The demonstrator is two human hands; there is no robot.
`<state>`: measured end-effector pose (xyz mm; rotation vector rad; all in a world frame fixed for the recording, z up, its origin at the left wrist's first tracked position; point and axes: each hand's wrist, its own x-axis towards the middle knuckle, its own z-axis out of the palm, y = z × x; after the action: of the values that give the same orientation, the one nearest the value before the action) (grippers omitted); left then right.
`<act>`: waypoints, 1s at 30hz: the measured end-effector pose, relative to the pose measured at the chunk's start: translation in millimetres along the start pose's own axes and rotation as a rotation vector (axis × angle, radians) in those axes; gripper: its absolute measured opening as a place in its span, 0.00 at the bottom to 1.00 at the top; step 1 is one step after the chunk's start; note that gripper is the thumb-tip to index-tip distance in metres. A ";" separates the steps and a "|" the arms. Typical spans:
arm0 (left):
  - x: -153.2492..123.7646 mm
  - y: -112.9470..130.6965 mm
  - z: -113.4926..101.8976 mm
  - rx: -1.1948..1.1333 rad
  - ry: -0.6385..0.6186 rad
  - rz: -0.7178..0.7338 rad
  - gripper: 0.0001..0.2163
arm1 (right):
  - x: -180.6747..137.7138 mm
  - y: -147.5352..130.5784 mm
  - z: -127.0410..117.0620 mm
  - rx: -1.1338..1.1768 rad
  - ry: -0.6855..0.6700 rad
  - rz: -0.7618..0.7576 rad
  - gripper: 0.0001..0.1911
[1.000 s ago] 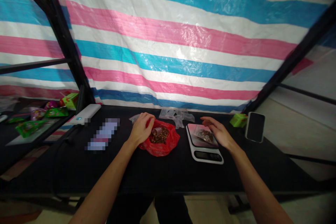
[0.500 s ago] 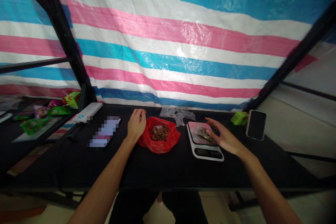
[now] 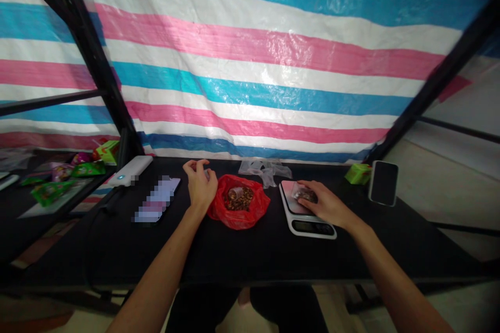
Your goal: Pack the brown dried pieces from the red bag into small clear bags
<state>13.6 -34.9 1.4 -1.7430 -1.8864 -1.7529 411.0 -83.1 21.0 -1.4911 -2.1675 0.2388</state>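
Pinching one filled small bag (image 3: 305, 194) on the scale (image 3: 313, 228) is the right hand (image 3: 330, 206); the left hand (image 3: 200, 187)'s grip is unclear. Many brown bits (image 3: 244, 200) are left in the red bag (image 3: 239, 222).

The right hand (image 3: 322, 204) grasps a clear packet (image 3: 301, 192) on a scale (image 3: 312, 228), while the curled left hand (image 3: 200, 184) is just beside an open red bag (image 3: 257, 212) holding brown pieces (image 3: 244, 200) and a cup (image 3: 235, 194), a phone (image 3: 159, 200) farther left.
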 end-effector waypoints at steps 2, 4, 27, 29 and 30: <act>0.0 0.2 0.4 0.001 0.017 0.006 0.12 | 4.8 -15.3 1.9 0.052 0.003 -0.035 0.22; 0.2 0.4 0.4 -0.001 0.014 0.000 0.13 | 11.6 -39.5 4.8 0.123 -0.013 -0.098 0.21; -3.9 4.8 -6.5 0.005 0.012 0.116 0.15 | 57.7 -129.2 54.9 -0.048 -0.138 -0.261 0.35; -4.3 3.5 -6.7 0.003 0.008 0.117 0.15 | 57.7 -129.9 54.8 -0.009 -0.147 -0.256 0.35; -4.3 2.5 -6.9 0.005 0.007 0.115 0.15 | 57.8 -130.1 54.5 0.016 -0.150 -0.255 0.34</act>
<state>12.8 -43.2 2.8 -1.8017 -1.7483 -1.7099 260.7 -73.5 44.6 -1.2060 -2.4409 0.2863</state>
